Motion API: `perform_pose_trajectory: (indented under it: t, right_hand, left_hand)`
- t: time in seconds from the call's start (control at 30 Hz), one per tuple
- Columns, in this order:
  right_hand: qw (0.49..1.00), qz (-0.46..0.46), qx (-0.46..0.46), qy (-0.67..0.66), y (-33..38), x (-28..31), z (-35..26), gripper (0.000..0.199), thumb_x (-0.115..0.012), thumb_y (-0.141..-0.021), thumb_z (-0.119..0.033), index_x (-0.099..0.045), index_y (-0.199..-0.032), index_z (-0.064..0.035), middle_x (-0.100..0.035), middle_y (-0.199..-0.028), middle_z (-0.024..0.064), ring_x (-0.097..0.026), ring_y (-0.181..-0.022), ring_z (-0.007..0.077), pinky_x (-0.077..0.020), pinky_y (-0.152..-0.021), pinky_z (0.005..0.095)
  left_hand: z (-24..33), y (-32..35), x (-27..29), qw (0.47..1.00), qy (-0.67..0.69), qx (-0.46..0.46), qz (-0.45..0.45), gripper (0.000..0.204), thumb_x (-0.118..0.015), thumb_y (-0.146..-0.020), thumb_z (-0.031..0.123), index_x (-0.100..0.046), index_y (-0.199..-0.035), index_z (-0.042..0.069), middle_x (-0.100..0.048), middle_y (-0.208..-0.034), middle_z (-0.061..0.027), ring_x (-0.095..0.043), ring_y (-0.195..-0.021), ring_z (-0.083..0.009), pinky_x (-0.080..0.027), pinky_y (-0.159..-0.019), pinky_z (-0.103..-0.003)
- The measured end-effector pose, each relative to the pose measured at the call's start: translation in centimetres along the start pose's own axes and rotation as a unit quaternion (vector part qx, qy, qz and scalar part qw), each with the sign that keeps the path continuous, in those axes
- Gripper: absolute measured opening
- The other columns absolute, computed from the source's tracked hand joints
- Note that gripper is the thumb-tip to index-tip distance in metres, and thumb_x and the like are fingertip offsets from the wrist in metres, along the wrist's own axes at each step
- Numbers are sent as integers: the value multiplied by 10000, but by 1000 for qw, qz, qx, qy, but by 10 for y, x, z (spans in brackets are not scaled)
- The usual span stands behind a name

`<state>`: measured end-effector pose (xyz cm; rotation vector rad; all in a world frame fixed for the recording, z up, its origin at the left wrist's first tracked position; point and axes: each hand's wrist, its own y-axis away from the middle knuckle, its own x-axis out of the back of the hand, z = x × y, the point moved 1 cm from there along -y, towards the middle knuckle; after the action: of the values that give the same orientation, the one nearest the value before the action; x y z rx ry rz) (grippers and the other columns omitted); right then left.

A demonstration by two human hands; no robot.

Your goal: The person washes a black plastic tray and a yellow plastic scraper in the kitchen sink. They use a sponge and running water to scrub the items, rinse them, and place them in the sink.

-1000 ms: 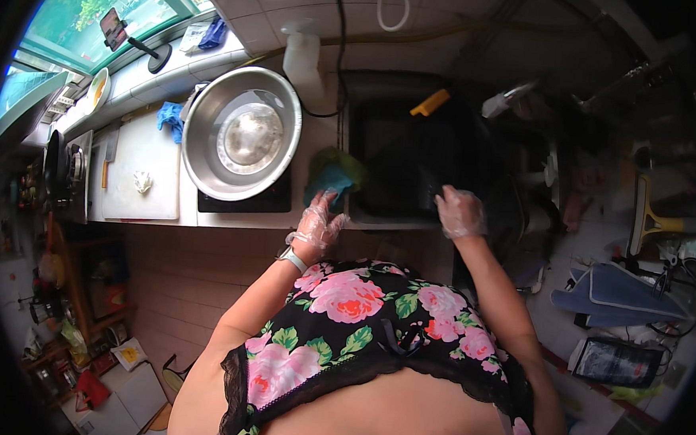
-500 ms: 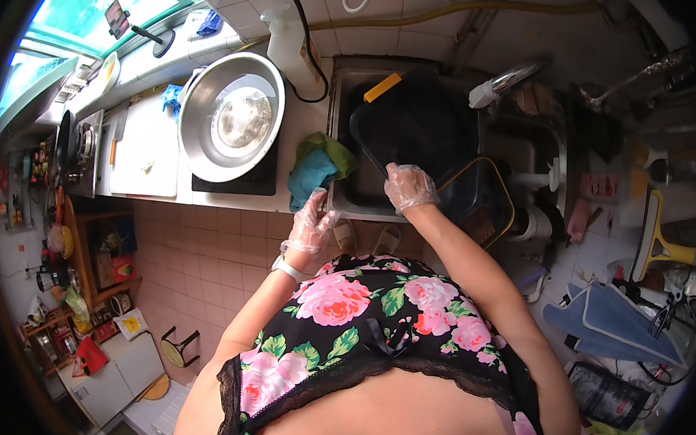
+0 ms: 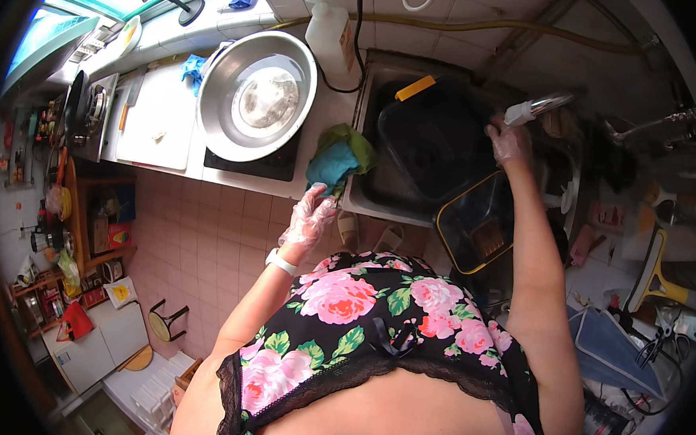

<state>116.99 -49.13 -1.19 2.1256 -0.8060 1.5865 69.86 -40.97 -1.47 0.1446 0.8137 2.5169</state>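
Observation:
A thin clear plastic glove covers each hand. My left hand (image 3: 308,221) is open, fingers apart, beside the teal and green cloths (image 3: 338,163) at the counter edge, holding nothing. My right hand (image 3: 513,146) is at the right side of the black basin (image 3: 421,134), just below the white tap head (image 3: 520,113). Its fingers are curled and blurred; whether they touch the basin or the tap cannot be made out. The basin sits tilted in the metal sink (image 3: 361,193), a yellow piece (image 3: 416,88) on its far left rim. A dark yellow-rimmed container (image 3: 459,248) stands at the sink's front edge.
Left of the sink a large metal bowl (image 3: 215,102) with liquid stands over a black cooktop (image 3: 275,169). Beyond it lies a white cutting board (image 3: 158,130). A white jug (image 3: 328,45) is behind. At right are a yellow squeegee (image 3: 652,272) and blue cloth (image 3: 615,337).
My right hand has moved from the basin's near edge rightward and away from me, up to the tap head. The view has shifted slightly. My left hand stays open by the cloths.

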Motion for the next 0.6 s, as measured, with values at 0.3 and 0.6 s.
perform_pose_trajectory:
  t: [0.3,0.6]
  right_hand:
    - [962,32,-58,-267,33,-8,51,373,-622,-932,-296,-663,-1217,-60,-695,-1153,162,-669,-1043,331,-507,-923,415]
    - [956,-170,-237,-18,131,-27,111,632,-558,-915,-575,-536,-1402,-172,-614,-1303,205,-577,-1209,385,-459,-998,475]
  left_hand:
    - [-21,-4,15,1000,-15,6,17,502,-612,-992,173,-426,-1439,39,-622,-1213,-103,-618,-930,-139,-519,-811,-290]
    - [-15,-4,-9,999,-20,31,-27,532,-616,-990,200,-412,-1459,53,-617,-1240,-84,-610,-963,-134,-503,-866,-294]
